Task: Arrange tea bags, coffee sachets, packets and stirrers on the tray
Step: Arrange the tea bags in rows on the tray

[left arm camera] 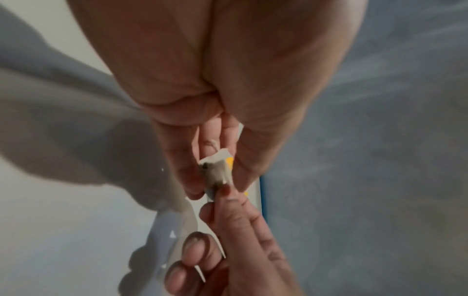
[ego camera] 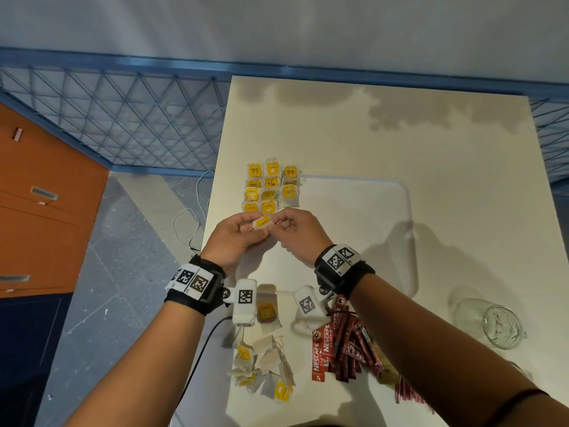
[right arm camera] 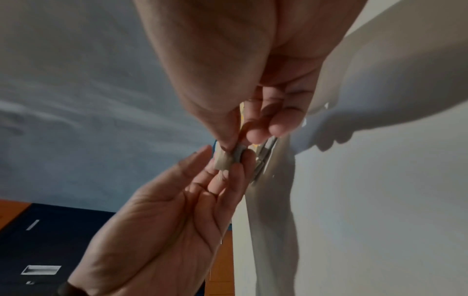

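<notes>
Both hands meet above the tray's near left corner and pinch one tea bag (ego camera: 262, 223) with a yellow tag between them. My left hand (ego camera: 238, 232) holds its left end, my right hand (ego camera: 291, 226) its right end. The left wrist view shows the tea bag (left arm camera: 217, 172) between thumb and fingers; in the right wrist view the tea bag (right arm camera: 225, 160) is pinched by both hands. Several yellow-tagged tea bags (ego camera: 271, 186) lie in rows on the white tray (ego camera: 385, 204). A loose heap of tea bags (ego camera: 264, 368) and red coffee sachets (ego camera: 345, 349) lie near the table's front edge.
An empty glass jar (ego camera: 502, 326) lies on its side at the front right of the white table (ego camera: 400, 134). One tea bag (ego camera: 266, 312) lies alone under my wrists. A blue mesh fence (ego camera: 123, 118) and an orange cabinet (ego camera: 40, 195) stand to the left.
</notes>
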The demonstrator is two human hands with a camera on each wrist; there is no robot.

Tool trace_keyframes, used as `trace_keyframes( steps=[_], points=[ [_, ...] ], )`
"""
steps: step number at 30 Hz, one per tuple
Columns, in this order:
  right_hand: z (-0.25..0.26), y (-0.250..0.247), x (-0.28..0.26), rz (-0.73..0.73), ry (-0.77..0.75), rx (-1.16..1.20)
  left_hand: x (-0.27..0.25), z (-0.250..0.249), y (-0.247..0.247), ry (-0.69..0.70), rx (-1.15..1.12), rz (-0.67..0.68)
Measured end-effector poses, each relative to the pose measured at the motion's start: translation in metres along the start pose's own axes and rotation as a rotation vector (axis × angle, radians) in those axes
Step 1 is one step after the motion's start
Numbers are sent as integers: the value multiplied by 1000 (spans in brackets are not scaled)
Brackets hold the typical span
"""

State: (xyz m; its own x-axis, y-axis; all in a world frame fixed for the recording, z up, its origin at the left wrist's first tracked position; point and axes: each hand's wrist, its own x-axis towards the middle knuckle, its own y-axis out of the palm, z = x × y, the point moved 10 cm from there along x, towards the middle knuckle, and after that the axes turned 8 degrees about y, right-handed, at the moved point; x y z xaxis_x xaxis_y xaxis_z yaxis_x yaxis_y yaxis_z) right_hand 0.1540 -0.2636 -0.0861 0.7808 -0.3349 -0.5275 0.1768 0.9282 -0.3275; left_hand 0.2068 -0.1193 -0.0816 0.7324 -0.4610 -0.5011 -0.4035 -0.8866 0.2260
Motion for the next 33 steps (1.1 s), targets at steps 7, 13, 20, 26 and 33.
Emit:
trace_keyframes(
  steps=[7,13,20,26,33],
  points=[
    [-7,-7,-5,17,-35,-24,3,4,-2,-20,-34,-45],
    [-16,-10,-4,27,19,34,4,-1,-2,58,141,-71],
    [-10,-8,-6,41,24,152,6,-4,8,97,217,-29],
    [-11,-15,-3,6,13,110,6,-6,11,95,183,-29],
    [-17,-45,29,-231,65,-11,-2,5,5,55,295,-45]
  ],
)
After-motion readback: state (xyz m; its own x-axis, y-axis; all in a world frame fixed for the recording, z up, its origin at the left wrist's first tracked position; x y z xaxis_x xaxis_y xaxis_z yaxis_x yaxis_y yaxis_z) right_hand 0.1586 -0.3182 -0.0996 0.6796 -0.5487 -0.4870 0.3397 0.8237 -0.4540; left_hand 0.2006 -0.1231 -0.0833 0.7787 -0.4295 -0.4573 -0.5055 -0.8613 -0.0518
